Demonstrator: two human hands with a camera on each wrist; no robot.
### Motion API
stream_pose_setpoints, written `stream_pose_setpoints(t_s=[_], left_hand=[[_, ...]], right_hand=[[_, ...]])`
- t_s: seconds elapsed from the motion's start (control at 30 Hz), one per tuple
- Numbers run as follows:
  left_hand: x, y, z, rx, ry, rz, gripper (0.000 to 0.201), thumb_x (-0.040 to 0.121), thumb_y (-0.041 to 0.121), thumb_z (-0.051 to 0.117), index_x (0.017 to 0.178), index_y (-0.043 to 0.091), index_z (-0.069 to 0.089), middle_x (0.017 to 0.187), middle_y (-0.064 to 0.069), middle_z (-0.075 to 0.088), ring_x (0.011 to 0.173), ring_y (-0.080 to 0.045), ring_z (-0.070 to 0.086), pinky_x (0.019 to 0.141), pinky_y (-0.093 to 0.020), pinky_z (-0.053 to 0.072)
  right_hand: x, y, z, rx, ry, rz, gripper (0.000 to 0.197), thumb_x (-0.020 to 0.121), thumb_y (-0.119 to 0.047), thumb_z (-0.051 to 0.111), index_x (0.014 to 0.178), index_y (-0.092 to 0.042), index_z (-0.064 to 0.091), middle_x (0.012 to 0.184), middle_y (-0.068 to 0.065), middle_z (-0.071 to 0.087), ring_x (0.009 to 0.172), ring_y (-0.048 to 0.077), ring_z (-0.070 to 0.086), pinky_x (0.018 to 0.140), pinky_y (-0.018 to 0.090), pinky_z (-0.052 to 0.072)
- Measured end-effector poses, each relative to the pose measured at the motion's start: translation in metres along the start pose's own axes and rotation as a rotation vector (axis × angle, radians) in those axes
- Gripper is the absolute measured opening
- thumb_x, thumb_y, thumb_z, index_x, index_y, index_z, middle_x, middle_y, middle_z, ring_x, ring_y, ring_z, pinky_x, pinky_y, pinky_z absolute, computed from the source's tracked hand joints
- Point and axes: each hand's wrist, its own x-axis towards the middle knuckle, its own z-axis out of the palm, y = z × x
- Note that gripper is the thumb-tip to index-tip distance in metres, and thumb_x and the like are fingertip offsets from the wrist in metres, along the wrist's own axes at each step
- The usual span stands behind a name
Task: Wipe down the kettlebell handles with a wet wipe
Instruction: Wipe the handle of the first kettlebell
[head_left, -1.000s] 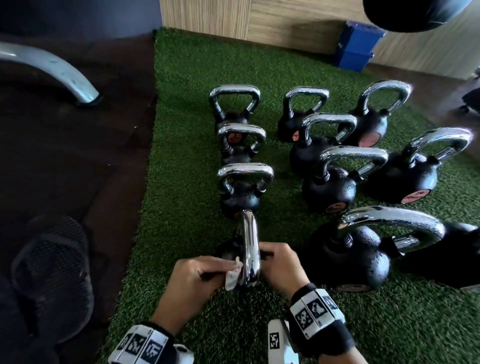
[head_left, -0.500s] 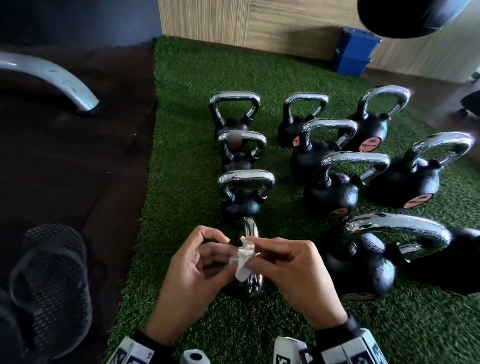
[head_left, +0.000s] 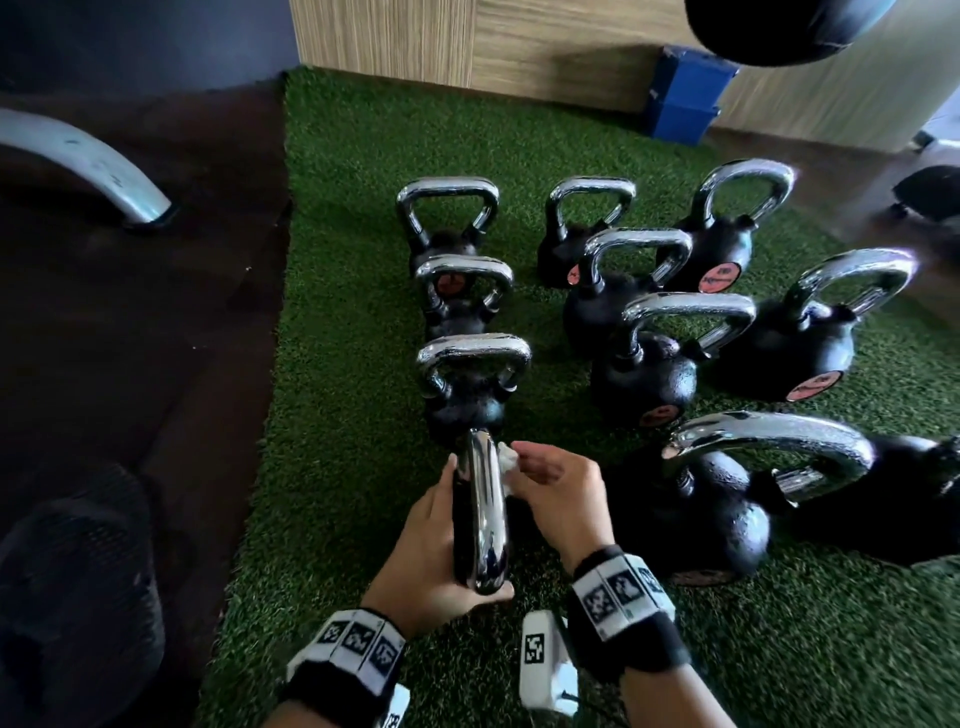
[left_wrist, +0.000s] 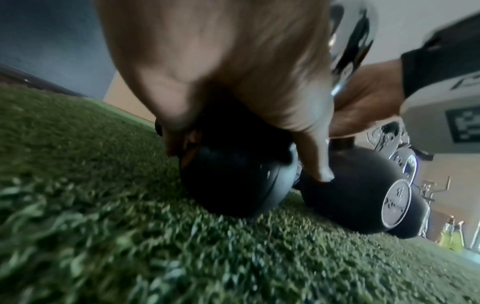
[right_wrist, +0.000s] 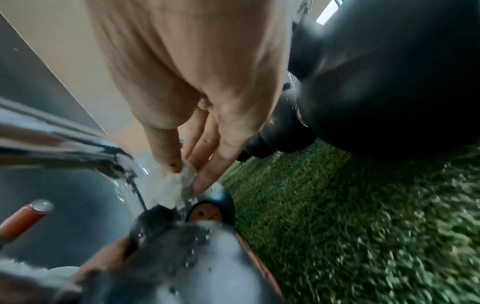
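Observation:
The nearest kettlebell, black with a chrome handle (head_left: 483, 514), stands on the green turf with its handle edge-on to me. My left hand (head_left: 441, 530) holds it from the left, thumb hooked under the handle's near end and fingers lying along the left side; in the left wrist view a finger (left_wrist: 317, 164) reaches down to the black ball (left_wrist: 233, 181). My right hand (head_left: 545, 483) pinches a crumpled white wet wipe (head_left: 506, 460) against the right side of the handle's far end. The right wrist view shows the wipe (right_wrist: 176, 185) between thumb and fingers on the wet chrome handle (right_wrist: 78, 148).
Several more chrome-handled kettlebells stand in rows behind and to the right, a large one (head_left: 691, 509) close to my right wrist. The turf (head_left: 337, 415) ends at dark flooring on the left, with a grey metal leg (head_left: 88, 161) and a sandal (head_left: 78, 571). A blue box (head_left: 685, 98) sits by the wooden wall.
Half a second ago both hands held the wipe above the handle. Now the left hand has dropped to hold the kettlebell and the right alone has brought the wipe to the handle's far right side.

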Motion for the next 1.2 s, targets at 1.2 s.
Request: stream_pose_setpoints(t_s=[1.2], left_hand=[[0.014, -0.032, -0.007, -0.437, -0.003, 0.06, 0.109, 0.055, 0.033, 0.097, 0.141, 0.05, 0.032, 0.127, 0.03, 0.053, 0.117, 0.004, 0.059, 0.092, -0.007, 0.046]], right_hand=[[-0.039, -0.035, -0.018, 0.262, -0.362, -0.161, 0.016, 0.075, -0.003, 0.084, 0.09, -0.004, 0.078, 0.087, 0.013, 0.078, 0.081, 0.032, 0.075, 0.08, 0.041, 0.062]])
